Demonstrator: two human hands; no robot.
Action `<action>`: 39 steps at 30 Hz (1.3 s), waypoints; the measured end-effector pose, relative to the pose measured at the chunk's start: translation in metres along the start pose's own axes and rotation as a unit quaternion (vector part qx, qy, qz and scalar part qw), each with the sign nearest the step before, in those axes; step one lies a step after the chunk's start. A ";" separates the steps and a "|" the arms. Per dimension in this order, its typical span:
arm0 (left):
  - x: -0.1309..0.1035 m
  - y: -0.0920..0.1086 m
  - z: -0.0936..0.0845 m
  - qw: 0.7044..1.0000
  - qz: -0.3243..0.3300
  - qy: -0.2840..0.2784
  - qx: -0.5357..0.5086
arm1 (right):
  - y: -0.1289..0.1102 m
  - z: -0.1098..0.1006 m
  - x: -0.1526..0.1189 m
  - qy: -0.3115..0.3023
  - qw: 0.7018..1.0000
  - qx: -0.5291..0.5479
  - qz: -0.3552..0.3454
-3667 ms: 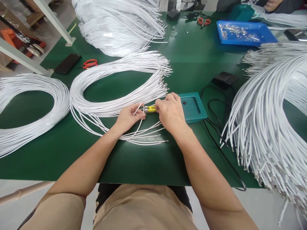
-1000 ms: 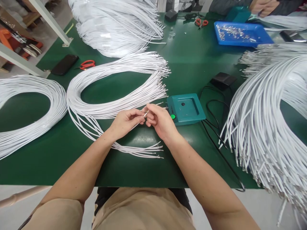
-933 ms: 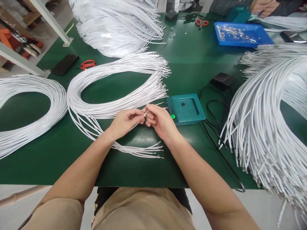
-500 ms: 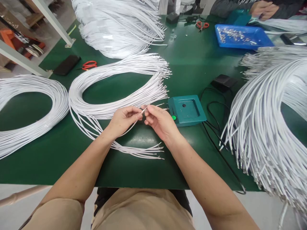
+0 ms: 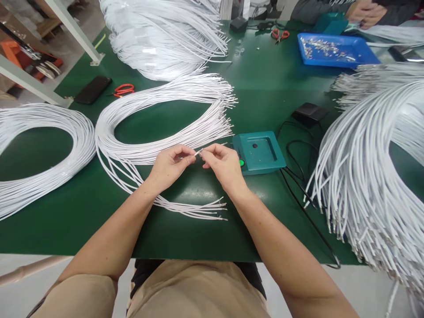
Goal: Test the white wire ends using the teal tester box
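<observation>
I'm watching a person working at a green table (image 5: 198,238). The left hand (image 5: 170,167) is pinching a white cable (image 5: 198,153) close to its end, thumb and forefinger closed on it. The right hand (image 5: 225,166) is meeting it there, its fingertips closing on the tip; whether they are also gripping some small piece, I can't tell, since the fingers are hiding it. The cable's end is sitting in the narrow space between the two hands. Several loose cables (image 5: 195,210) are lying nearer the person, and a green box (image 5: 260,152) is resting just beside the right hand.

To my eye, the person is busy with the fingertip step, handling that one cable end. The next move, I'm judging, is calling for a firm left pinch and a light, exact touch from the right.
</observation>
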State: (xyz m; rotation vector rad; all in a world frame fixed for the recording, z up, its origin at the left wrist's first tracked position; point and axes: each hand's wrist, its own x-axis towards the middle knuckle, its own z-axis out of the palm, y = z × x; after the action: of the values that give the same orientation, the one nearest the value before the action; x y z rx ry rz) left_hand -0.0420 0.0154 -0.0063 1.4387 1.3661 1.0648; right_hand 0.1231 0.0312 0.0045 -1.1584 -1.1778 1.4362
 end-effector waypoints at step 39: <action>-0.002 0.006 -0.005 0.983 -0.059 -0.114 -0.129 | 0.006 -0.012 0.005 -0.134 0.974 -0.169 -0.075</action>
State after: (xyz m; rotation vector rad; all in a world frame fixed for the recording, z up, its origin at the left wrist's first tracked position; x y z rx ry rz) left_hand -0.0456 0.0139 0.0008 1.2321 1.0920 0.9315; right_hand 0.1335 0.0369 -0.0028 -1.0949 -1.7145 1.3366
